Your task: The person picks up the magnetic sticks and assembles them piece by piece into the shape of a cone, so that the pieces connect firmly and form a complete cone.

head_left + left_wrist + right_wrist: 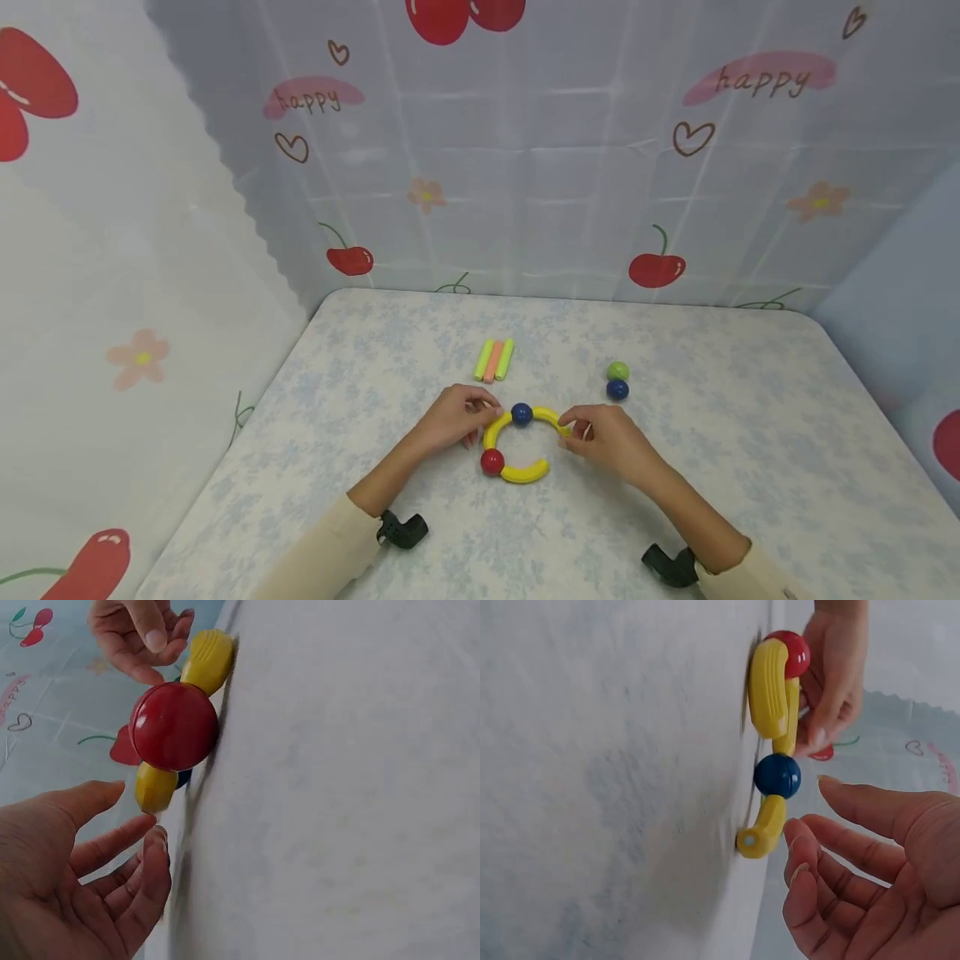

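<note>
Three curved yellow rods and two balls form a ring with a gap at its lower right. A red ball [492, 462] joins the left rod [491, 429] to the bottom rod [527, 473]; a dark blue ball [522, 414] links the left rod to the upper right rod [547, 415]. My left hand [456, 417] is beside the left rod, thumb apart from it and fingertips right at its side. Close to the free end of the upper right rod is my right hand [609, 437], with thumb and fingers spread apart in the right wrist view.
Behind the ring lie three straight sticks side by side, an orange one [492, 362] between two yellow-green ones. A green ball [618, 371] and another dark blue ball [617, 390] sit together at the back right. Patterned curtains [525, 167] rise behind the table [360, 350].
</note>
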`<state>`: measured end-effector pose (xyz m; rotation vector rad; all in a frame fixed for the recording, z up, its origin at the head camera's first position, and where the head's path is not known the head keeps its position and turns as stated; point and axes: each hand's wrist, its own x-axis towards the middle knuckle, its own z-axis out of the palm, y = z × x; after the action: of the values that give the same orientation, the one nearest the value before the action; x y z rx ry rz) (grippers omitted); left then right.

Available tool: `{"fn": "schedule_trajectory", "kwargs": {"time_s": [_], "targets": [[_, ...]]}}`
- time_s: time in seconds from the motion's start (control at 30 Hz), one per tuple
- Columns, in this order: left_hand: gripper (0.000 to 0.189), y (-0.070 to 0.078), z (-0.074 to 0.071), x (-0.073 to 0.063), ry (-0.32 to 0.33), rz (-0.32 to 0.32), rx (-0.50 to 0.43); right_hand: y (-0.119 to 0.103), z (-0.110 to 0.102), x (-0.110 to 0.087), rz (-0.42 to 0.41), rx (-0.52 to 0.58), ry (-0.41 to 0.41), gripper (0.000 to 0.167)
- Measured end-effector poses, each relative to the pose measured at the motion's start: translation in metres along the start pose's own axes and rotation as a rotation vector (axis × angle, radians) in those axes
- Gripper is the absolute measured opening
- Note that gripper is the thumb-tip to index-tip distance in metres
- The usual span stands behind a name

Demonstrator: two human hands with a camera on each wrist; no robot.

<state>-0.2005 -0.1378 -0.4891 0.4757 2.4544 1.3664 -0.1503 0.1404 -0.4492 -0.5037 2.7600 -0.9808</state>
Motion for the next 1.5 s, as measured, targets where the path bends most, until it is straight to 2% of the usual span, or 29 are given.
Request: {"fn": "schedule_trajectory", "kwargs": {"time_s": [0.17,0.27,0.4,0.53,0.67,0.8,1.07,1.33,1.5], "targets": [[0.019,0.023,-0.001,0.016,0.022,0.075,0.272,-0.005,0.008,-0.014,-0.135,0.059,-0.117,0.023],[0.024,0.034,0.003,0.03,-0.01,0.118,0.369,-0.009,0.017,-0.016,-0.182,0.095,-0.175,0.026],[0.028,0.039,0.012,0.045,-0.113,0.179,0.346,-0.012,0.029,-0.016,-0.203,0.128,-0.227,0.029],[0.02,0.036,0.02,0.056,-0.214,0.228,0.297,-0.015,0.035,-0.016,-0.204,0.132,-0.242,0.03],[0.014,0.032,0.022,0.06,-0.253,0.25,0.303,-0.016,0.036,-0.016,-0.188,0.123,-0.234,0.028],[0.015,0.031,0.018,0.057,-0.255,0.228,0.287,-0.014,0.033,-0.016,-0.155,0.121,-0.213,0.023],[0.03,0.026,0.009,0.045,-0.265,0.126,0.296,-0.006,0.025,-0.015,-0.137,0.094,-0.174,0.015],[0.034,0.026,0.005,0.025,-0.241,0.087,0.312,-0.003,0.019,-0.015,-0.095,0.057,-0.149,0.008],[0.033,0.028,0.007,0.013,-0.224,0.036,0.294,-0.002,0.017,-0.014,-0.044,-0.001,-0.127,0.008]]}}
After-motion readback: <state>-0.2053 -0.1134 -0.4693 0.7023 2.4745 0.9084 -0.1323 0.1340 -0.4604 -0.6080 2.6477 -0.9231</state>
